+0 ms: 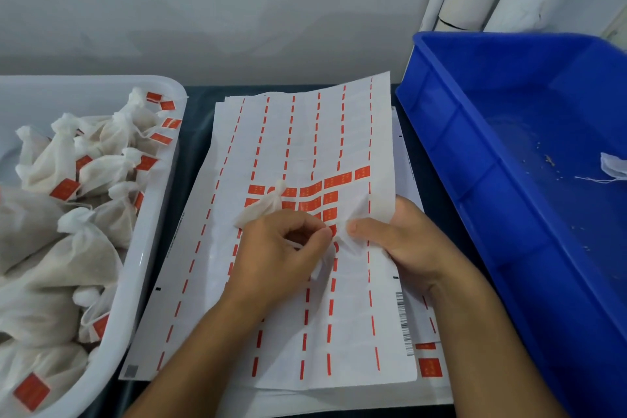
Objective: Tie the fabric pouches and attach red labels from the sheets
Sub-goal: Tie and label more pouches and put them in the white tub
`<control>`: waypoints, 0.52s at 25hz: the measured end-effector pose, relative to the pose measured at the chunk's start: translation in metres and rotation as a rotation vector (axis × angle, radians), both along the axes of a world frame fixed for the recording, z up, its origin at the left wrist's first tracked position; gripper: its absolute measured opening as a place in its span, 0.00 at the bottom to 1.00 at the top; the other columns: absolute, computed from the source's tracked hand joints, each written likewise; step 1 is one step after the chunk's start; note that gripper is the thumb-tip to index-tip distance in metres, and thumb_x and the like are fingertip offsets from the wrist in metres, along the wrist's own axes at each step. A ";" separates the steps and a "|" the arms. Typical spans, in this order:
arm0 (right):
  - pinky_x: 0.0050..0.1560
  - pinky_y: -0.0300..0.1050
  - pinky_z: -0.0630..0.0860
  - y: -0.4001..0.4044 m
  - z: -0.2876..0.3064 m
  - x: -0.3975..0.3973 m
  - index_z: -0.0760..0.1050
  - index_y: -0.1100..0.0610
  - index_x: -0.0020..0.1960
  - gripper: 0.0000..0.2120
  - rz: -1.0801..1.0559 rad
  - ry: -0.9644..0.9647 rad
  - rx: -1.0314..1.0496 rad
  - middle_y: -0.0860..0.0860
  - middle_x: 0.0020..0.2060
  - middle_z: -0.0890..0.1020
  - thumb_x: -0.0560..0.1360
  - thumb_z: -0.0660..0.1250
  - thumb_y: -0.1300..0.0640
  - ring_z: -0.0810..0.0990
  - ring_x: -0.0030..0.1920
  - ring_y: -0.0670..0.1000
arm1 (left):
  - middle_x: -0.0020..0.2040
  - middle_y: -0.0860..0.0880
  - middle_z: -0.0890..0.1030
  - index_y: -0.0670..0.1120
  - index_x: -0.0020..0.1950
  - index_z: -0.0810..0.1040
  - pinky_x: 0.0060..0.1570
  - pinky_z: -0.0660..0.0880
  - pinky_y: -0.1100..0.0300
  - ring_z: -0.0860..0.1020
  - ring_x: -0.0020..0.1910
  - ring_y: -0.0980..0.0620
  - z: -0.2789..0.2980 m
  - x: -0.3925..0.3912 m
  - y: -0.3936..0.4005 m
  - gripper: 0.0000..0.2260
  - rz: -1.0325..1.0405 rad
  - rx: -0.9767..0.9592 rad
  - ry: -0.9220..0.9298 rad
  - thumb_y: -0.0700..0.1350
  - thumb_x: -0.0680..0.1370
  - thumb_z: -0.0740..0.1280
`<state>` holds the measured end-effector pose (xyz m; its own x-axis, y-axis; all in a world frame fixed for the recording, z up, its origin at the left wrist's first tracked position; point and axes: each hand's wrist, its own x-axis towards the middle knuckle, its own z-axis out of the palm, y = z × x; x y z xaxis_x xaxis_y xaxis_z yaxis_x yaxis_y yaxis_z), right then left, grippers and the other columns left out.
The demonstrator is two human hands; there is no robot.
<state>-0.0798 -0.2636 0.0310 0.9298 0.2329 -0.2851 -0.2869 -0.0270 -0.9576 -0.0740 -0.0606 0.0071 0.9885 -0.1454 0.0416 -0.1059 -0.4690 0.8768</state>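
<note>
**My hands pick at a red label on the sheet**

My left hand (281, 248) has its fingers curled. It holds a small white fabric pouch (263, 209) and pinches a thin bit of string or cloth. The pouch is soft and bumpy, with a tied neck that pokes up over the red squares.

My right hand (403, 241) grips the crinkled edge of the top label sheet (305, 282), with my thumb on top. The sheet is thin, smooth, white paper. It lies on a stack of sheets in the middle of the dark table (200, 119). Most of its labels are gone, so only red dashes show in long lines. A small patch of red labels (336, 180) sits just past my fingers. They are little flat squares. I cannot count them all, as my hands hide some.

On my left is a white plastic tub (146, 248) with round corners. It is full of tied pouches (68, 248) with red labels, too piled up to count.

On my right is a blue plastic bin (475, 163). Inside I see one white pouch (612, 168) at the edge, and some crumbs.
</note>
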 end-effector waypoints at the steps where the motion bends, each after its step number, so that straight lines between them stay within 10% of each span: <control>1: 0.52 0.56 0.85 0.000 0.001 0.000 0.81 0.36 0.55 0.11 0.001 0.003 0.001 0.47 0.56 0.87 0.81 0.70 0.53 0.88 0.53 0.56 | 0.43 0.72 0.81 0.64 0.40 0.82 0.40 0.75 0.78 0.80 0.47 0.67 0.000 0.001 -0.001 0.07 0.014 0.008 -0.009 0.52 0.76 0.75; 13: 0.53 0.62 0.84 0.002 -0.005 0.001 0.81 0.41 0.61 0.15 -0.047 0.036 0.029 0.49 0.55 0.87 0.75 0.76 0.51 0.88 0.51 0.58 | 0.45 0.70 0.82 0.64 0.47 0.84 0.45 0.79 0.70 0.81 0.48 0.66 0.005 -0.005 -0.003 0.05 -0.035 -0.001 -0.042 0.59 0.72 0.74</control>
